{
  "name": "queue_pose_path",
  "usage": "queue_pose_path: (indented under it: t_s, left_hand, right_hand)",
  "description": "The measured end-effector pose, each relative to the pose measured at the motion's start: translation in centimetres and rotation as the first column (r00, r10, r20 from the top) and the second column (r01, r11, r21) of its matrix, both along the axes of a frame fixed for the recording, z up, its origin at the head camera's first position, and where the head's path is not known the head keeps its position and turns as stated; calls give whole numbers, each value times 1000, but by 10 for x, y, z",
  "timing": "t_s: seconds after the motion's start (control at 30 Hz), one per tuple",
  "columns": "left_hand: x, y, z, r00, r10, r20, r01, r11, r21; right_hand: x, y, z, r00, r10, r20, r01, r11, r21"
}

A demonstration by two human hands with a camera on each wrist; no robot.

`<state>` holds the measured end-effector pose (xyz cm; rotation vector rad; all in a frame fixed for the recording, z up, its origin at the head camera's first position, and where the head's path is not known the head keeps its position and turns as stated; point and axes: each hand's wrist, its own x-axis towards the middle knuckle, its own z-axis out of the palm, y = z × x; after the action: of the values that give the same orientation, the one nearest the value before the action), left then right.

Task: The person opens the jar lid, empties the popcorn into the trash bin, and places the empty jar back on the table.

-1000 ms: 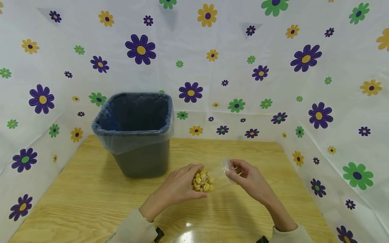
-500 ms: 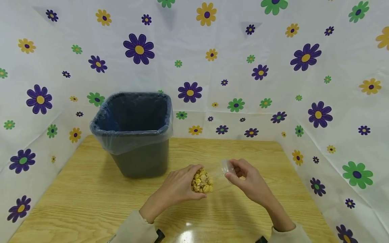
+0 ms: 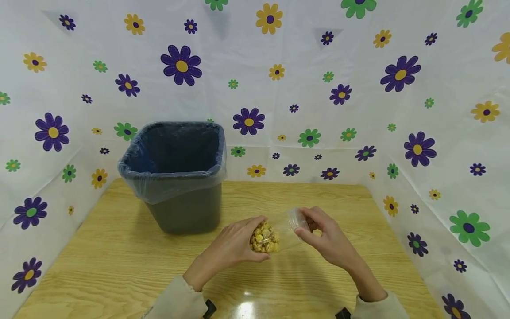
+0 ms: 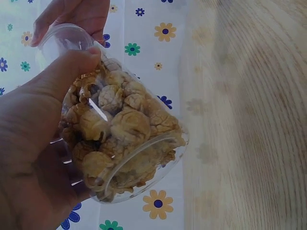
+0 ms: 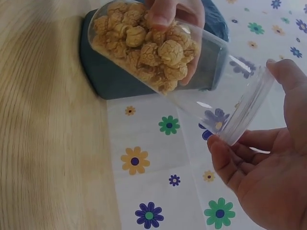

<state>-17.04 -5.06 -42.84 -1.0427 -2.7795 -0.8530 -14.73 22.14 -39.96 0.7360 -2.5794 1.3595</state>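
The popcorn (image 3: 264,238) is golden yellow with tan patches, inside a clear, colourless jar (image 3: 285,232) with a clear lid (image 5: 250,106). The bin (image 3: 187,212) is dark grey, its liner (image 3: 175,188) translucent blue. Yellowish wood grain streaks the counter (image 3: 119,257). The white sheet (image 3: 247,91) carries scattered purple, yellow and green flowers, many yellow ones purple-centred. The sleeves (image 3: 177,302) are pale beige.

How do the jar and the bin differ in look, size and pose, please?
The jar is clear, whereas the bin is dark and lined with a bag. The jar looks much smaller than the bin. The jar is held tilted by the left hand and right hand, while the bin stands upright on the table. Both are containers.
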Motion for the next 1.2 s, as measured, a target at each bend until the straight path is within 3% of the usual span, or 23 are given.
queue_pose_path:
  t_s: [0.23, 0.47, 0.7, 0.83, 1.0, 1.1, 1.2]
  left_hand:
    - [-2, 2, -3, 1000, 22, 1, -22, 1000, -5]
    - [-4, 6, -3, 1000, 27, 8, -27, 1000, -3]
    - [-11, 5, -3, 990, 0, 144, -4, 1000, 27]
    - [-18, 4, -7, 978, -54, 203, 39, 996, 80]
    - [-26, -3, -14, 934, -157, 321, 109, 981, 163]
    - [-28, -5, -16, 916, -183, 357, 127, 976, 175]
    - [-30, -5, -16, 910, -189, 370, 133, 976, 172]
  right_hand:
    - [-3, -6, 0, 999, -36, 37, 34, 998, 61]
    - [-9, -9, -3, 995, -97, 20, 97, 995, 30]
    - [-17, -9, -9, 995, -92, -29, 92, 996, 1]
    - [-20, -6, -10, 998, -33, -56, 33, 999, -2]
    - [-25, 3, -8, 993, 109, -34, -108, 994, 23]
    - [-27, 9, -7, 984, 178, 7, -179, 984, 18]
    - [-27, 14, -8, 971, 236, 19, -236, 972, 2]
